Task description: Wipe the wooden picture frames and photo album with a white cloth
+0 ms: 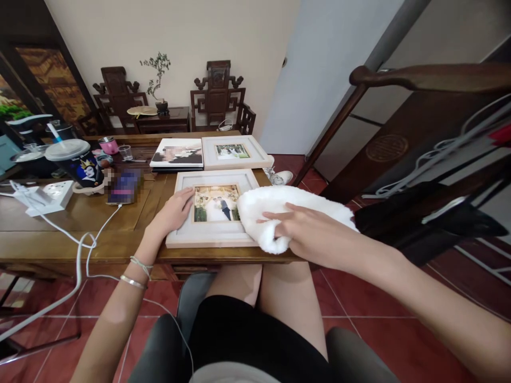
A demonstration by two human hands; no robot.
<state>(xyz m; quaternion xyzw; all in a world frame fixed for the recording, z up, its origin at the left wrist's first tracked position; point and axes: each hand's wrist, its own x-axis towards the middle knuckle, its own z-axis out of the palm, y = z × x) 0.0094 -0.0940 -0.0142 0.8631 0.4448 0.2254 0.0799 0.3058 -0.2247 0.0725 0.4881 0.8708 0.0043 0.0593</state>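
A white picture frame (211,236) with a photo lies flat at the near edge of the wooden table (59,239). My left hand (172,211) rests flat on the frame's left side, fingers spread toward the photo. My right hand (305,229) presses a fluffy white cloth (279,205) onto the frame's right side, fingers curled around the cloth's near end. The cloth covers the frame's right edge and hangs past the table's corner.
Two more pictures lie behind: a photo print (178,153) and a second white frame (235,151). A phone (124,187) on a white cable, a power strip (51,194), a lidded cup (77,162) and small cups sit to the left. A dark wooden chair (419,149) stands at right.
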